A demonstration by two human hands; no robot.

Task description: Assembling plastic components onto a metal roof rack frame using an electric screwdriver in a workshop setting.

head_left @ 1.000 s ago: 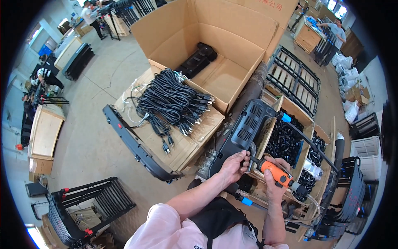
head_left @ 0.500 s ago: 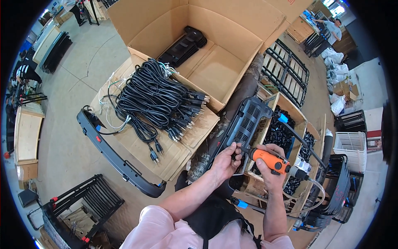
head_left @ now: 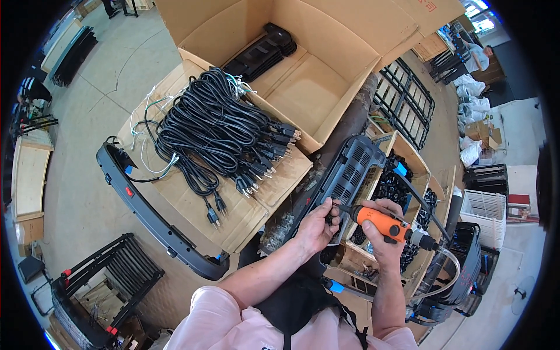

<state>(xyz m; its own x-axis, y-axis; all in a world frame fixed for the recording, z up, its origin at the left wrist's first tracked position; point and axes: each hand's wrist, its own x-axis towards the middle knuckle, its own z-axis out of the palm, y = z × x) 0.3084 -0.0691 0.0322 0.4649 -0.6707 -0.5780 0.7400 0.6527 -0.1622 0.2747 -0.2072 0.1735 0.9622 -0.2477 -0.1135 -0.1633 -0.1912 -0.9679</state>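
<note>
My right hand (head_left: 385, 239) is wrapped round an orange air screwdriver (head_left: 379, 223) with a clear hose at its rear end. Its bit points left, toward my left hand (head_left: 318, 230). The left fingers are pinched together by the bit tip; whatever they hold is too small to make out. Both hands are over the near end of a long black plastic housing (head_left: 352, 166) with vent slots, which lies on a dark padded support. At left lies a curved dark grey bar (head_left: 157, 211) with a red switch, a cable running from its far end.
Bundled black power cords (head_left: 210, 131) lie on a cardboard flap (head_left: 256, 219). Behind them, an open carton (head_left: 318, 93) holds stacked black plastic parts (head_left: 262, 52). A wooden bin (head_left: 417, 154) of small black parts stands at right, crossed by a black tube (head_left: 423, 198).
My view has shifted slightly, so the cords and curved bar sit further left. Both hands keep their grips, with the screwdriver bit still at the left fingertips.
</note>
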